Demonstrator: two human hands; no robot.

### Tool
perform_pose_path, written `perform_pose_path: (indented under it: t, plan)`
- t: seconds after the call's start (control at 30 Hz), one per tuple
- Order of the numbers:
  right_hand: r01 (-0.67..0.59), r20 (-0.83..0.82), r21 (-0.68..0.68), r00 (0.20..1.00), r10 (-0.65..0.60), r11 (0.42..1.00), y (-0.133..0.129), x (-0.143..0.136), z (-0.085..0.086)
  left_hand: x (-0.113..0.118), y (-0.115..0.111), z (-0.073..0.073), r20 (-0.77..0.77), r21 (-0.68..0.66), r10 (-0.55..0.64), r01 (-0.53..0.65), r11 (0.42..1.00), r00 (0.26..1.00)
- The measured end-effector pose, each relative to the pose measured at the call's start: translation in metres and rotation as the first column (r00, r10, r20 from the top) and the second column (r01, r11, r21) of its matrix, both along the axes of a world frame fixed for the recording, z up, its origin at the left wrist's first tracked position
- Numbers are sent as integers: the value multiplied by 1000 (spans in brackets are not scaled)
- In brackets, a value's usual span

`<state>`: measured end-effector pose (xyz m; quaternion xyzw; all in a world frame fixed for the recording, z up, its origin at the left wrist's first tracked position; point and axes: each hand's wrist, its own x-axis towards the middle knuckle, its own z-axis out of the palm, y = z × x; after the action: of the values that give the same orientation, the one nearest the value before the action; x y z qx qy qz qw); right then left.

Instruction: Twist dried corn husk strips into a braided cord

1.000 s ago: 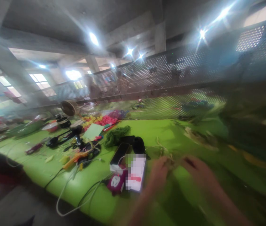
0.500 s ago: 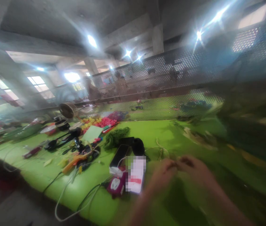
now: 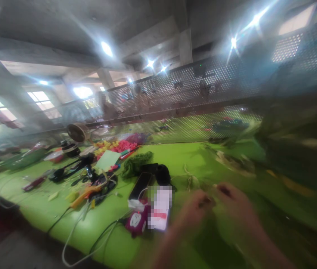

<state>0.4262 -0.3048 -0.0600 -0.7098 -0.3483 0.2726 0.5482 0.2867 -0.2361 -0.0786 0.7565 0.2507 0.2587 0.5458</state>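
My left hand [image 3: 198, 204] and my right hand [image 3: 229, 196] are raised over the green table [image 3: 172, 151], close together with a small gap between them. Both have their fingers curled into a pinch. Whatever sits between the fingertips is too small and blurred to make out. Just beyond them lies a pale, stringy tangle [image 3: 190, 180]. To the left of my left hand is a phone with a lit screen [image 3: 160, 209], and against it a magenta power adapter [image 3: 136, 222] with cables.
A black phone [image 3: 140, 185], green yarn [image 3: 136, 164] and an orange-handled tool [image 3: 86, 195] lie on the left. Pink and yellow pieces [image 3: 124, 145] are heaped near a small fan [image 3: 77, 132]. Behind stands a perforated panel [image 3: 175, 129]; dark bundled material [image 3: 292, 149] fills the right.
My hands have drawn slightly apart, the right one turning a little. The whole view has shifted slightly, so the table's things appear further left.
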Motion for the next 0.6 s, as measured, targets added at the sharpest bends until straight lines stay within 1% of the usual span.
perform_pose_path:
  t: [0.07, 0.13, 0.2, 0.3, 0.4, 0.5, 0.6]
  plan:
    - [6, -9, -15, 1000, -7, 1000, -1, -1, 0, -1, 0, 0, -4, 10, -28, 28, 1000, 1000]
    - [-6, -20, -15, 1000, 5, 1000, 0, 0, 3, -1, 2, -1, -4, -32, -28, 28, 999, 1000]
    - [-36, -14, -14, 999, 36, 999, 2, 4, 5, -1, 4, -3, 19, -110, 10, -8, 994, 1000]
    - [-129, 40, -15, 991, 130, 991, 4, 11, 4, -1, 9, -8, 57, -189, 89, -77, 979, 994]
    - [-197, 109, -28, 974, 199, 980, 3, 12, -1, -1, 12, -12, 74, -256, 101, -79, 963, 992]
    - [-235, 125, -45, 963, 239, 971, 2, 9, -3, -1, 11, -15, 101, -373, 111, -66, 926, 989]
    - [-263, 132, -58, 954, 268, 963, 2, 5, -1, 0, 10, -19, 101, -498, 179, -106, 861, 979]
